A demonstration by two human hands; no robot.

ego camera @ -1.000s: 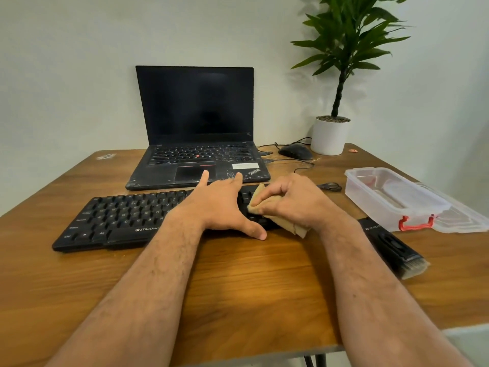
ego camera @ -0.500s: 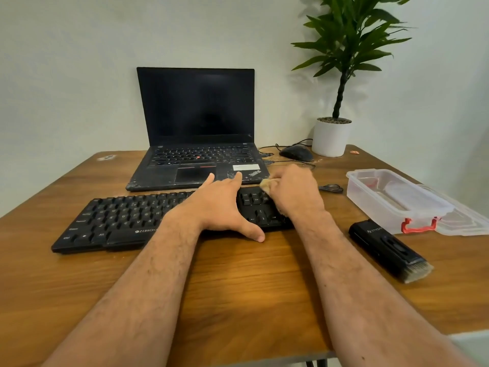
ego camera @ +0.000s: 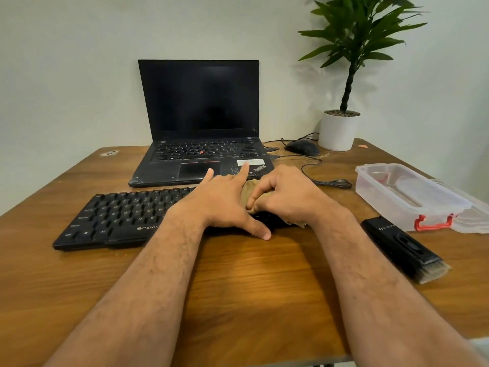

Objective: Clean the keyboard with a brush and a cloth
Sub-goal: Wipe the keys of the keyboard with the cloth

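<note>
A black keyboard point(ego camera: 119, 215) lies across the wooden table point(ego camera: 251, 282) in front of a laptop. My left hand point(ego camera: 225, 202) rests flat on the keyboard's middle, fingers spread, thumb on the front edge. My right hand point(ego camera: 288, 197) presses a crumpled tan cloth point(ego camera: 250, 190) onto the keyboard's right part, which the hands mostly hide. A black brush point(ego camera: 404, 249) with pale bristles lies on the table to the right, untouched.
An open black laptop point(ego camera: 201, 144) stands behind the keyboard. A mouse point(ego camera: 301, 148) with its cable and a potted plant point(ego camera: 341, 128) sit at the back right. A clear plastic box point(ego camera: 412, 197) with red clips is on the right.
My right hand with the cloth went from the keyboard's front right to its far edge, then came back toward the middle rows. The left hand stayed in place.
</note>
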